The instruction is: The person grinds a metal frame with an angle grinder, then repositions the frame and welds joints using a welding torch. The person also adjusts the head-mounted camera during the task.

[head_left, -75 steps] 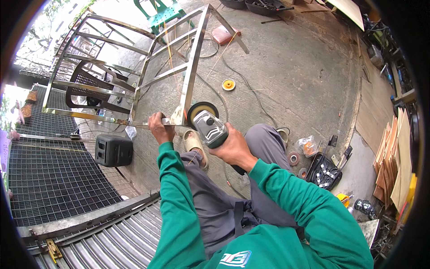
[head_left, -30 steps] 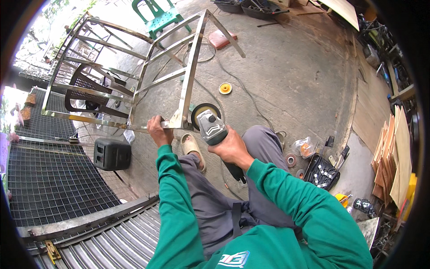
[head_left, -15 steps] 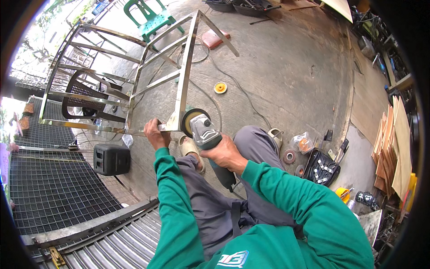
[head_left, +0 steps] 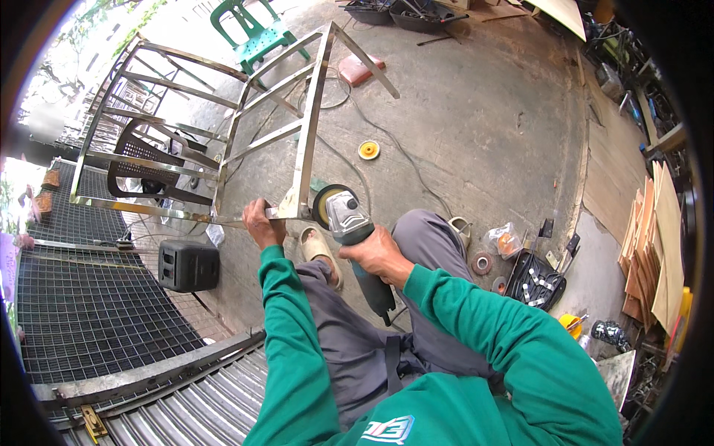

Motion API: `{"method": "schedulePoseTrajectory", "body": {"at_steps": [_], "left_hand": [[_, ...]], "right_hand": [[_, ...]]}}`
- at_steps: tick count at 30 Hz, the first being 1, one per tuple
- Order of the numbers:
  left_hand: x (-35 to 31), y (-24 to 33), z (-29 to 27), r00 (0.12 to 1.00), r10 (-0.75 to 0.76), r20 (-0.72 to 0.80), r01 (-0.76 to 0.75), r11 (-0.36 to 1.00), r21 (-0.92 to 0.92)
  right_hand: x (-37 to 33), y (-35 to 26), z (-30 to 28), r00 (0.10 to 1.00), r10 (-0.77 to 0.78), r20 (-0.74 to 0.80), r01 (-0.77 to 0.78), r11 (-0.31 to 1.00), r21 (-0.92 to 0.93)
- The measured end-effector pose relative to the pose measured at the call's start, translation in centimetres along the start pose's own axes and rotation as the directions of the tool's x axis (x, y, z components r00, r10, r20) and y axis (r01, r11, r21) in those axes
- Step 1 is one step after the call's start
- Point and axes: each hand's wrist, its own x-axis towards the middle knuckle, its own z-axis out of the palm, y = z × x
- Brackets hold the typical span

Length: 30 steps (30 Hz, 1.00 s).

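Observation:
A shiny metal tube frame (head_left: 306, 141) with several crossbars stands ahead and to the left, its nearest corner between my hands. My left hand (head_left: 263, 224) is wrapped round its lower tube, just left of that corner. In my right hand (head_left: 378, 256) is an angle grinder (head_left: 349, 215), gripped by its body with the dark handle end pointing down toward my lap. The grinder's round disc (head_left: 325, 206) is tilted beside the corner's right side; I cannot tell whether it touches the metal or is spinning.
A yellow disc (head_left: 368, 150) and a cable (head_left: 405, 152) lie on the concrete. Left are a black speaker-like box (head_left: 188, 265), a dark chair (head_left: 141, 163) and wire mesh (head_left: 89, 297). Right are an open black case (head_left: 534, 281) and wood sheets (head_left: 647, 253). A green chair (head_left: 256, 37) stands farther off.
The grinder and my right hand have shifted slightly right, leaving a little more space between disc and frame corner. My left hand keeps its hold. The whole view has moved slightly.

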Motion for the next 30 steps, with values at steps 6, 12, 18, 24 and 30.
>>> {"method": "schedulePoseTrajectory", "body": {"at_steps": [6,12,18,24,30], "left_hand": [[-0.1,-0.1,0.6,1.000,-0.018,-0.010,0.018,1.000,0.012],[-0.3,0.6,0.1,0.998,-0.050,0.041,0.050,0.999,-0.003],[-1.3,2.3,-0.1,0.996,0.004,0.092,-0.002,1.000,-0.020],[-2.6,3.6,1.2,0.973,0.137,0.186,-0.148,0.988,0.042],[-5.5,7.0,4.0,0.954,0.217,0.205,-0.210,0.976,-0.056]], "right_hand": [[0.8,1.3,0.3,0.999,-0.052,-0.003,0.052,0.999,-0.016],[1.9,1.8,-2.2,0.987,0.117,-0.110,-0.124,0.990,-0.060],[1.9,0.9,-6.6,0.990,0.020,-0.137,0.014,0.970,0.243],[0.4,1.0,-10.3,0.989,0.017,-0.147,0.030,0.949,0.314],[-0.8,1.7,-13.4,0.970,0.029,-0.242,0.059,0.936,0.346]]}}
